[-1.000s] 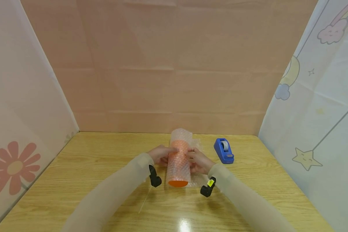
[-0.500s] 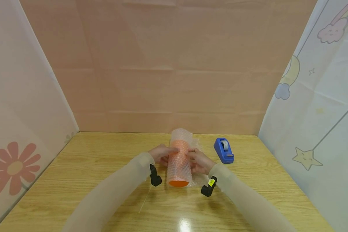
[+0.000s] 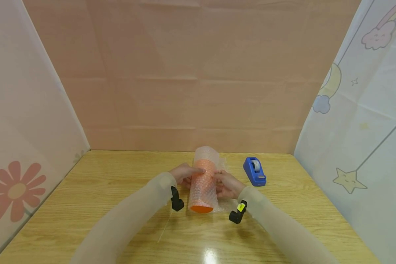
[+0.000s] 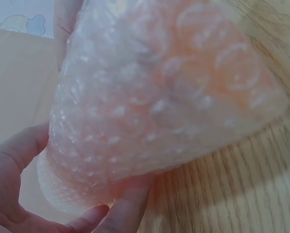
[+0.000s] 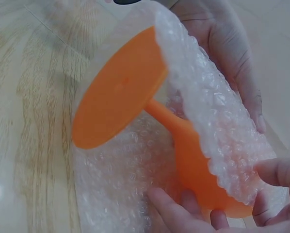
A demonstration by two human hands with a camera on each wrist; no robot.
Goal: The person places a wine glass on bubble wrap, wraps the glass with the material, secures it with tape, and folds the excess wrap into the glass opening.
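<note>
An orange goblet [image 5: 120, 87] lies on its side inside a roll of bubble wrap [image 3: 206, 152]. Its round foot faces the near end, and the right wrist view shows the stem and bowl through the open side. My left hand [image 3: 185, 172] grips the roll from the left, thumb on top and fingers low against the side in the left wrist view. From the right, my right hand [image 3: 228, 184] holds the wrap, its thumb on the outer layer and its fingers beside the bowl. A loose flap of wrap spreads under the right hand.
A blue tape dispenser [image 3: 255, 171] with a roll of tape stands on the wooden table [image 3: 125, 168], right of the wrapped goblet. A pinkish-tan backdrop [image 3: 198, 91] rises behind the table, with patterned sheets on both sides.
The near end of the roll has shifted slightly left since half a second ago. Both hands keep nearly the same places on it, and the tape dispenser has not moved.
</note>
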